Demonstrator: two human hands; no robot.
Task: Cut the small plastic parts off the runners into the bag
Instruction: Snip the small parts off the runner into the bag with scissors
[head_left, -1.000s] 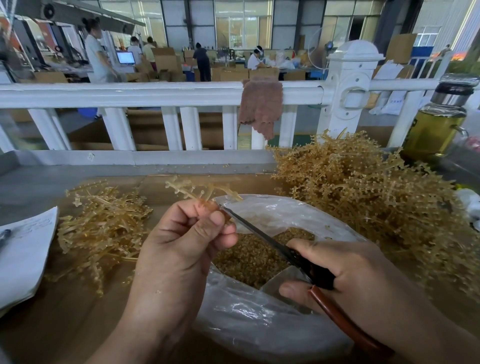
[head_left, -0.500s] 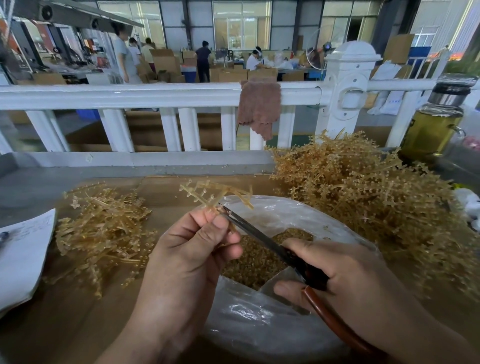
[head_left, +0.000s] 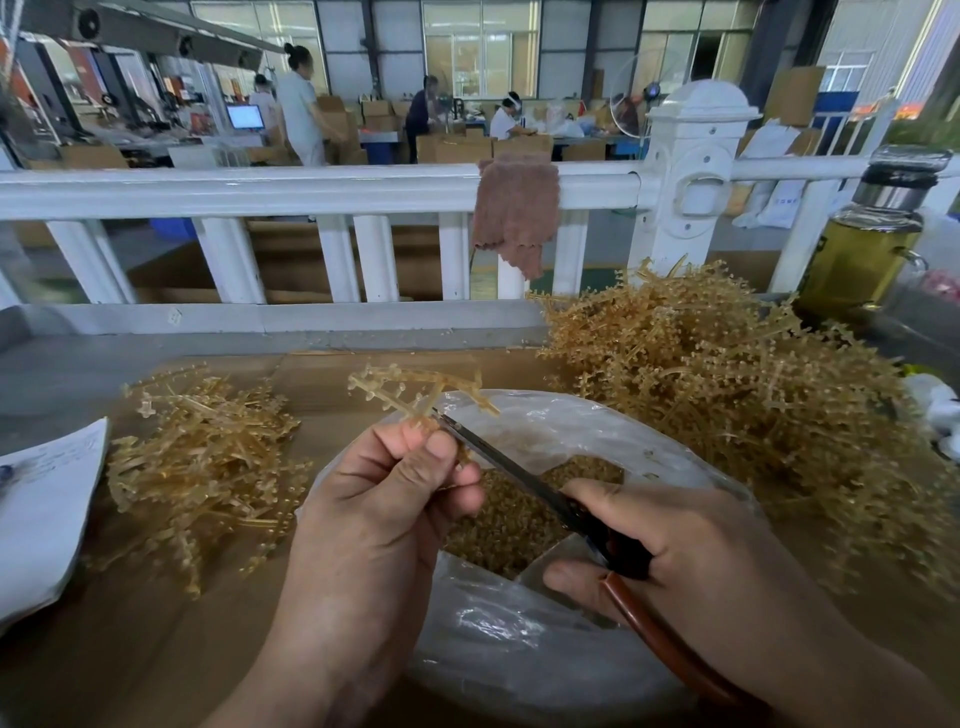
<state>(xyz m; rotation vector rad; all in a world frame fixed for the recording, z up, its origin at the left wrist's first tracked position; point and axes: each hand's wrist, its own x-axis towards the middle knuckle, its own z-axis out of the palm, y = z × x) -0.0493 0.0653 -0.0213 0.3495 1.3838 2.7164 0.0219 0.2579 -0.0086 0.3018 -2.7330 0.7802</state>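
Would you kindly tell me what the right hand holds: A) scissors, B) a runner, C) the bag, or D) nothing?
A: the right hand grips the scissors, their blades at the runner that the left hand pinches over the bag.

An amber, see-through runner (head_left: 415, 387), branched and studded with small knobs, is pinched in the left hand (head_left: 384, 499) above the far rim of the bag (head_left: 519, 649). The dark blades of the scissors (head_left: 524, 480), gripped in the right hand (head_left: 691, 551), slant up-left with their tips at its stem. The clear plastic bag lies open near the surface's near edge, holding a heap of cut parts (head_left: 509, 519). A tall pile of runners (head_left: 727, 395) fills the far right; a smaller, flatter pile (head_left: 208, 462) lies left.
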